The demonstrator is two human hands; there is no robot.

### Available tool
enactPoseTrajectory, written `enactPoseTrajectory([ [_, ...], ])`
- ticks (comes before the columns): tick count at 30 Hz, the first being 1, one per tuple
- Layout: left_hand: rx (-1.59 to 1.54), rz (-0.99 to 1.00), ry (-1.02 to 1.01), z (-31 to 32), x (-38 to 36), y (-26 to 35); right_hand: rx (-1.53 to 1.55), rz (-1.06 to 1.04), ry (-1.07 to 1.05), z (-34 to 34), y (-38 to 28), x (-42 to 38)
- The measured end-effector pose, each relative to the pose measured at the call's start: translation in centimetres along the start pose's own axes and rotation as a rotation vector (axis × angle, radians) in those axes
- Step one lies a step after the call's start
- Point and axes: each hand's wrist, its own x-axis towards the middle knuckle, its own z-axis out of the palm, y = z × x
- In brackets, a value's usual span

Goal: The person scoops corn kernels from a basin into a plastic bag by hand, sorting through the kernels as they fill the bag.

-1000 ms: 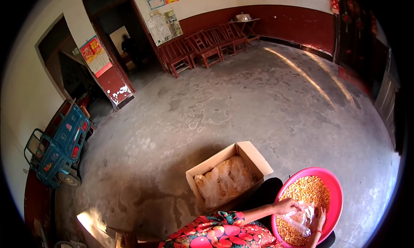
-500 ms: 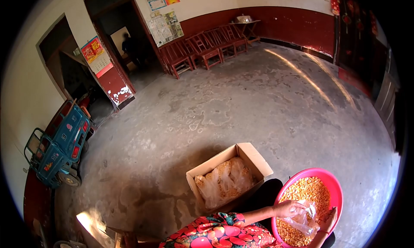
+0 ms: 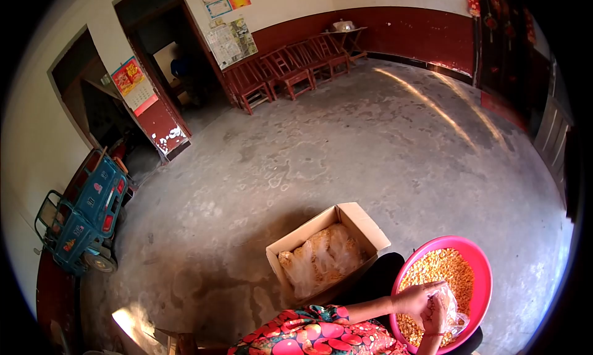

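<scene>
Over a pink basin [image 3: 481, 262] filled with orange-yellow corn kernels [image 3: 440, 270], my two hands are close together. My left hand [image 3: 412, 300] reaches in from the left and pinches the top of a clear plastic bag [image 3: 456, 318], which hangs above the kernels. Rising from the basin's near side, my right hand [image 3: 436, 313] is at the bag's mouth with its fingers curled together; what lies in them is hidden. A cardboard box [image 3: 364, 228] left of the basin contains several filled clear bags of corn [image 3: 324, 256].
My dark-clothed knee [image 3: 377, 281] lies between box and basin. A blue-green cargo tricycle [image 3: 83, 210] stands at the left wall. Wooden chairs [image 3: 290, 71] line the back wall, beside a small table [image 3: 346, 34] with a metal pot. A person [image 3: 179, 68] is in the dark doorway.
My right hand has come up from the kernels at the basin's right side to meet my left hand at the bag. My left hand stays on the bag. The view has shifted slightly.
</scene>
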Motion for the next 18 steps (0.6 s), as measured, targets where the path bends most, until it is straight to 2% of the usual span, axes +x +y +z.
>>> enactPoseTrajectory([
  [1, 0.022, 0.069, 0.024, 0.4, 0.0, -0.2, 0.004, -0.072, 0.091, -0.5, 0.2, 0.6],
  [2, -0.076, -0.029, -0.059, 0.8, -0.3, -0.1, 0.008, -0.145, 0.182, -1.1, 0.5, 1.3],
  [3, -0.174, -0.126, -0.141, 0.8, -0.3, 0.7, 0.004, -0.146, 0.181, -2.0, 1.2, 2.4],
  [4, -0.102, 0.023, -0.084, 1.4, -0.3, 0.8, -0.033, -0.379, 0.125, -3.4, 1.9, 3.8],
  [6, -0.079, 0.112, -0.005, 1.6, -0.3, 1.7, -0.508, -0.489, 0.11, -8.1, 0.0, 5.2],
  [7, -0.115, 0.126, 0.039, 1.6, -0.4, 2.3, -0.51, -0.489, 0.109, -8.8, 0.2, 5.5],
  [9, -0.11, 0.146, 0.062, 0.6, 0.1, 2.8, -0.152, -0.602, 0.04, -8.7, 1.0, 5.1],
  [10, -0.104, 0.165, 0.084, 0.2, 0.2, 2.9, -0.14, -0.669, 0.086, -7.4, 1.0, 4.5],
  [11, -0.208, -0.015, 0.044, 0.0, -0.2, 2.7, -0.448, -0.741, 0.219, -5.6, 0.7, 2.7],
  [12, -0.206, -0.087, 0.098, 0.1, -0.5, 1.5, -0.751, -0.792, 0.383, -3.7, 0.3, 1.0],
  [13, -0.204, -0.16, 0.152, 0.2, -0.8, 0.1, -0.716, -0.685, 0.495, -5.2, 0.2, 2.8],
  [14, -0.134, -0.164, 0.216, 0.4, -0.9, -1.2, -1.183, -1.122, 0.456, -7.1, 0.0, 3.6],
  [15, -0.054, -0.134, 0.282, -0.6, -0.9, -1.0, -1.185, -1.121, 0.454, -5.6, -0.8, 2.3],
  [17, 0.058, -0.21, 0.265, -2.5, -0.9, 0.0, -1.539, -1.047, 0.587, -1.9, -1.7, -1.2],
  [18, 0.017, -0.276, 0.191, -3.2, -0.9, 0.7, -1.627, -0.993, 0.601, -1.7, -1.7, -1.9],
])
